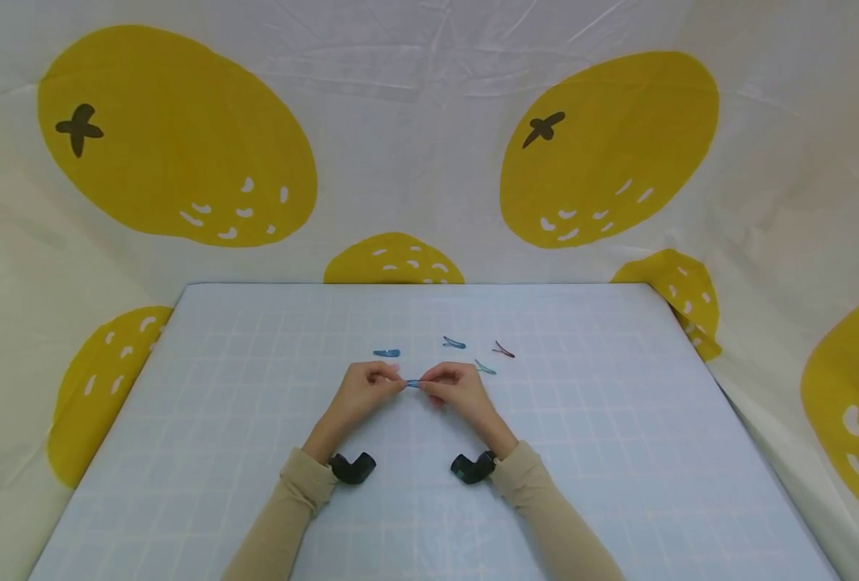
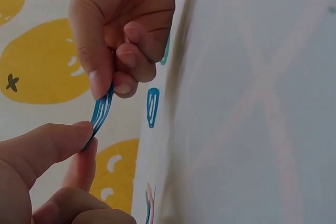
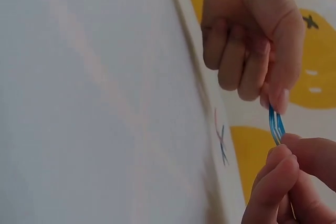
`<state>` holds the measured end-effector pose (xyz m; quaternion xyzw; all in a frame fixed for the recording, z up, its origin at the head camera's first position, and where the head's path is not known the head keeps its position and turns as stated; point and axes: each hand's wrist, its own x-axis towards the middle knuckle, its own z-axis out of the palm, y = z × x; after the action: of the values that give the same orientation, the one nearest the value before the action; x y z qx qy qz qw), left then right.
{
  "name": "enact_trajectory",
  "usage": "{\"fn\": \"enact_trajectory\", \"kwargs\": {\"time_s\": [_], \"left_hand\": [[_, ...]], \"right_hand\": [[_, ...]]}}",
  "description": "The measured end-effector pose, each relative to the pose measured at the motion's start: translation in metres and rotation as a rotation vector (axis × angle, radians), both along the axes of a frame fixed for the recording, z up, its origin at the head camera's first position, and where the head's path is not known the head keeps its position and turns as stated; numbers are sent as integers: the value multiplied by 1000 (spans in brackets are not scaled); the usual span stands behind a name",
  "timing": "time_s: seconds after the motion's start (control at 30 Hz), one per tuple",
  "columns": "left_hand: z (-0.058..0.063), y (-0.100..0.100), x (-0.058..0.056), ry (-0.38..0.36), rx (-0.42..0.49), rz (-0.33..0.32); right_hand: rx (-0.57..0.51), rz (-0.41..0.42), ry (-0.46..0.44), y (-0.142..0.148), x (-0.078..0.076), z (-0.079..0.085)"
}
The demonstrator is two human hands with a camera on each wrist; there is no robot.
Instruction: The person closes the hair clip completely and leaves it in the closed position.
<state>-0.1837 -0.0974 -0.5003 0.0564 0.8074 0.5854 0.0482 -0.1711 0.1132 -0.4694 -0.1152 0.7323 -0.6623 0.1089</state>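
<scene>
A blue snap hair clip [image 1: 413, 383] is stretched between both hands above the table. My left hand [image 1: 371, 386] pinches one end between thumb and forefinger. The other end sits between the thumb and fingers of my right hand [image 1: 458, 390]. Seen closely in the left wrist view, the held clip [image 2: 102, 109] looks slightly bowed, with slots along its length. Beyond the hands lie a flat blue clip [image 1: 387, 353], a blue clip [image 1: 454, 343] with its halves apart, a red clip [image 1: 504, 349] and a teal clip [image 1: 485, 368]. Something pink [image 1: 393, 368] is partly hidden behind the left hand.
A pale cloth with a light grid covers the table [image 1: 618, 452]. Behind it hangs a white sheet [image 1: 408, 145] printed with yellow fruit. Black wrist devices [image 1: 353, 468] sit at both cuffs.
</scene>
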Motion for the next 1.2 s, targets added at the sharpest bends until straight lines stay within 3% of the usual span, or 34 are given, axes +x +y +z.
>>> {"fn": "enact_trajectory", "kwargs": {"time_s": [0.3, 0.53, 0.7, 0.9, 1.2], "left_hand": [[1, -16, -6, -50, -65, 31], [4, -26, -8, -93, -100, 90], [4, -30, -9, -97, -127, 100], [1, -34, -9, -76, -161, 108], [-3, -33, -9, -72, -211, 129]], "right_hand": [[10, -21, -19, -16, -8, -4], [15, -25, -135, -29, -17, -5], [15, -92, -188, -37, -26, -26], [48, -167, -183, -45, -27, -31], [123, -200, -150, -52, -25, -35]]}}
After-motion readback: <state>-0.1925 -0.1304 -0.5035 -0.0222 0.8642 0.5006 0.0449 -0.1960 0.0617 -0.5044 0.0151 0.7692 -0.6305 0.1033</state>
